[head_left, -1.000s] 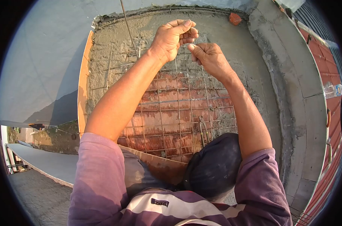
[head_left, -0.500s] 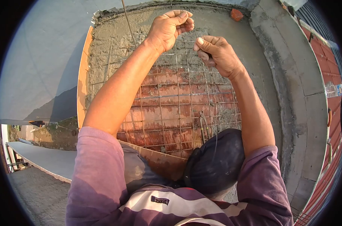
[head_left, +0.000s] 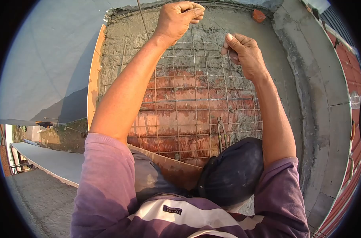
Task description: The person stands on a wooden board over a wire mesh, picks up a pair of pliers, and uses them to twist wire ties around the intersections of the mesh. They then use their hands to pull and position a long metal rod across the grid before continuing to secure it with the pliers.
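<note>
Head view showed the hands had drawn apart: left hand (head_left: 179, 18) at the top centre, right hand (head_left: 244, 53) lower right. Each grip pinched closed on the wire (head_left: 216, 24), now stretched above the mesh (head_left: 188, 99).

It was an open-air building site, up at roof height. A steel mesh (head_left: 188, 103) lay over a bed partly covered with wet grey concrete (head_left: 125, 35), edged by a wooden board (head_left: 94, 75) and a rough concrete ledge (head_left: 327, 71). Red roof tiles (head_left: 349, 55) ran alongside, and a paved yard (head_left: 33, 198) lay well below.
</note>
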### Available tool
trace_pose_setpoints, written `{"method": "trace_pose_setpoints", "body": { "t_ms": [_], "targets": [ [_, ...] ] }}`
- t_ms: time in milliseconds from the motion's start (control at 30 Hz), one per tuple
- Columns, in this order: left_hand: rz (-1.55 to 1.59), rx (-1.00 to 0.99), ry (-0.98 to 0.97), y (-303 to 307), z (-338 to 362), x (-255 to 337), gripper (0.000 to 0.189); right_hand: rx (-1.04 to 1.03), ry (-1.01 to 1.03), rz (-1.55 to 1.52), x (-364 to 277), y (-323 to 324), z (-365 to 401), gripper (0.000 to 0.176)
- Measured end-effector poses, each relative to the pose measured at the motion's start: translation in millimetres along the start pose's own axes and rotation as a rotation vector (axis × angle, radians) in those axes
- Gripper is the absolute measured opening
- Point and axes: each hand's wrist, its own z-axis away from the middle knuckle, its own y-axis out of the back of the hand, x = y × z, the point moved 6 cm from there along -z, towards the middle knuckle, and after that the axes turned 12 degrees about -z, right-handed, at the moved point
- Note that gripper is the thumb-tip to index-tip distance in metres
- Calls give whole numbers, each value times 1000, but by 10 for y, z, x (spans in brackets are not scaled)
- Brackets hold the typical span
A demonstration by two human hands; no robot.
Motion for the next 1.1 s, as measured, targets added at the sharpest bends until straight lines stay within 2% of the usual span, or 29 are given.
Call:
{"method": "trace_pose_setpoints", "body": {
  "t_ms": [33, 100, 133, 233, 267, 367, 400, 467, 500, 533, 633, 700, 733, 767, 800, 833, 867, 900, 933, 967, 1033, 1100],
  "targets": [
    [149, 55, 93, -4, 19, -61, 23, -98, -41, -236, -8, -65, 3, 30],
    [445, 161, 274, -109, 89, -140, 21, -106, -22, 1, 84, -179, -9, 28],
    [596, 133, 268, -169, 102, -155, 24, -107, -13, 119, 120, -215, -13, 27],
    [840, -128, 333, -298, 110, -272, 23, 150, -28, 465, 123, -19, -51, 29],
    [735, -226, 348, -272, 136, -326, 26, 183, -48, 527, 98, 47, -57, 28],
    [265, -178, 307, -83, 134, -347, 26, 180, -60, 381, 120, 151, -74, 25],
    [108, -55, 230, 29, 89, -310, 24, 88, -68, 244, 123, 94, -71, 24],
    [201, 105, 300, 74, 98, -342, 20, -95, -78, -29, 95, -69, -60, 23],
    [249, 182, 335, 77, 108, -358, 18, -78, -74, 83, 112, -98, -74, 23],
    [569, 172, 372, -12, 87, -442, 18, -58, -72, 194, 139, -145, -83, 23],
    [908, 27, 391, -184, 110, -441, 22, 47, -89, 464, 196, -65, -89, 25],
    [601, -49, 312, -119, 128, -412, 23, 175, -122, 564, 176, 174, -134, 27],
    [408, -73, 276, -28, 128, -423, 25, 252, -90, 490, 187, 261, -133, 30],
    [218, -91, 243, 33, 134, -443, 27, 178, -64, 297, 195, 298, -151, 31],
    [32, -21, 232, 132, 142, -411, 29, 98, -43, 103, 164, 298, -142, 31],
    [71, 42, 264, 205, 179, -421, 29, 14, -23, -94, 141, 247, -135, 31],
    [105, 107, 291, 284, 215, -416, 29, -111, 33, -162, 99, 137, -124, 29],
    [137, 172, 313, 355, 238, -364, 29, -171, -19, -29, 108, 25, -112, 28],
    [295, 271, 377, 370, 294, -318, 22, -223, -68, 105, 134, -89, -92, 28],
    [393, 229, 407, 272, 301, -329, 22, -274, -117, 238, 161, -192, -49, 27],
    [563, 179, 463, 211, 356, -359, 23, -172, -175, 376, 210, -221, -35, 24],
    [420, 133, 474, 187, 404, -261, 22, 7, -42, 381, 294, -38, -116, 22]
  ]
}}
